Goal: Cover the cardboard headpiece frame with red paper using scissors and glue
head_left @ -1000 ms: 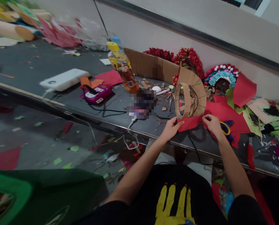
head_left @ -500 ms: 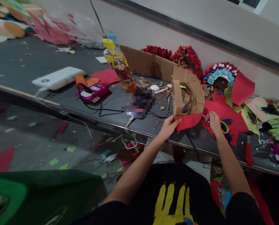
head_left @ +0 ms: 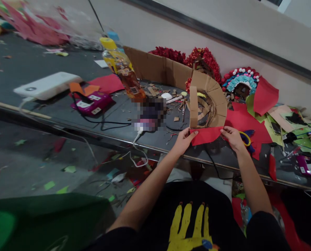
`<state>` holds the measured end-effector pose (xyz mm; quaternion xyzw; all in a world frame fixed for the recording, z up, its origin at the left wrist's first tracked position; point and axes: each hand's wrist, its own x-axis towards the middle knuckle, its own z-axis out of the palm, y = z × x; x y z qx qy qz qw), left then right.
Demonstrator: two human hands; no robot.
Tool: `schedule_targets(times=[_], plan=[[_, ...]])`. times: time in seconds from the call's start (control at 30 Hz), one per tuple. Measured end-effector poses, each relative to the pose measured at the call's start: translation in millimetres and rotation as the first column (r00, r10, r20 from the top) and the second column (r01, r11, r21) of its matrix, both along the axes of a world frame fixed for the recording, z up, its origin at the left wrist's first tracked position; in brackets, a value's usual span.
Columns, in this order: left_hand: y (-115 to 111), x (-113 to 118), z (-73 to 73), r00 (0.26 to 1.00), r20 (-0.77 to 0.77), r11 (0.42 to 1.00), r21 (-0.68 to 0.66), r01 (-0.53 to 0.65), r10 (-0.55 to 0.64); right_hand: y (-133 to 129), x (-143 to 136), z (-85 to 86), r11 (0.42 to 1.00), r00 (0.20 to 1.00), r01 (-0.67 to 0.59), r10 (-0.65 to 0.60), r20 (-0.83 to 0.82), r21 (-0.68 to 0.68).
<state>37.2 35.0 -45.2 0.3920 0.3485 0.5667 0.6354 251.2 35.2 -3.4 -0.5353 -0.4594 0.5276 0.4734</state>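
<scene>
My left hand (head_left: 184, 140) pinches the left end of a red paper piece (head_left: 207, 135) at the bottom edge of a curved cardboard form (head_left: 218, 101). At the paper's right end, my right hand (head_left: 231, 136) grips it between thumb and fingers. The cardboard form stands on the dark table (head_left: 157, 139), with the red paper along its lower edge. Just right of my right hand lie scissors with a yellow handle (head_left: 245, 138), beside a large red sheet (head_left: 262, 134).
A drink bottle (head_left: 124, 73), a purple power strip (head_left: 92, 103) and a white power bank (head_left: 48, 85) stand to the left. Cardboard scraps lie behind my hands. Flowered arches (head_left: 240, 82) lean at the wall. A red-handled tool (head_left: 272, 164) lies right, near the table edge.
My right hand has moved from the scissors area onto the right end of the red paper. The view has shifted slightly, and my left hand keeps its hold.
</scene>
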Motion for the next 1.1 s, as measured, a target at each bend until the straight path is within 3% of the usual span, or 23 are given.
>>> schedule_targets(times=[0.27,0.37,0.5,0.67,0.8,1.1], plan=[[-0.9,-0.6,0.2,0.999,-0.053,1.0,0.009,-0.007,0.007,-2.1,14.4,-13.3,0.996,0.988,0.073,-0.078,0.13,0.045],[-0.2,-1.0,0.4,0.999,-0.034,0.999,0.015,-0.032,0.032,0.5,21.3,-15.1,0.97,0.964,0.156,-0.191,0.186,0.185],[1.3,-0.2,-1.3,0.998,0.036,0.998,-0.014,-0.053,0.054,3.2,27.4,-14.3,0.893,0.919,0.24,-0.336,0.208,0.381],[1.9,0.1,-4.4,0.997,0.074,0.999,-0.03,-0.026,0.028,-3.3,16.5,-10.0,0.919,0.938,0.311,-0.337,0.076,0.242],[2.0,-1.7,-8.0,0.997,0.08,0.999,-0.052,-0.009,0.013,-7.0,3.6,-7.0,0.951,0.963,0.262,-0.268,0.017,0.164],[-0.1,-3.2,-8.2,0.997,0.039,0.997,-0.029,0.068,-0.067,-3.7,-0.5,3.3,0.95,0.964,0.268,-0.265,-0.037,0.161]])
